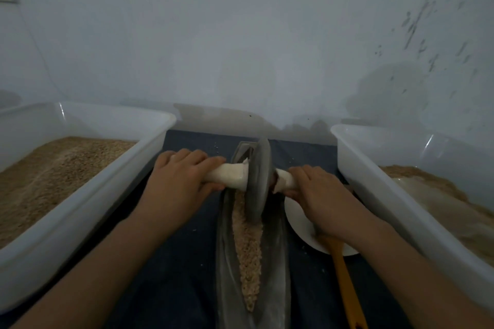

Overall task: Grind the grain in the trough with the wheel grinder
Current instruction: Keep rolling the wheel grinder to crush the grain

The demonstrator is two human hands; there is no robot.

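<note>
I am standing the wheel grinder (258,181) upright in the narrow metal trough (278,262) at the middle of the dark-covered counter (171,275), its rim sitting in the crushed grain (248,246). My left hand (181,176) is gripping the white axle handle (230,172) on its side, and my right hand (320,189) is wrapping round the other end. A white plate (302,224) with a yellow spatula (344,278) is lying just right of the trough, between two white grain tubs (88,195) at the counter's left and right edges.

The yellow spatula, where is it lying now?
In the head view, the spatula lies right of the trough, its top end on the white plate under the right hand, beside the right bin.
</note>
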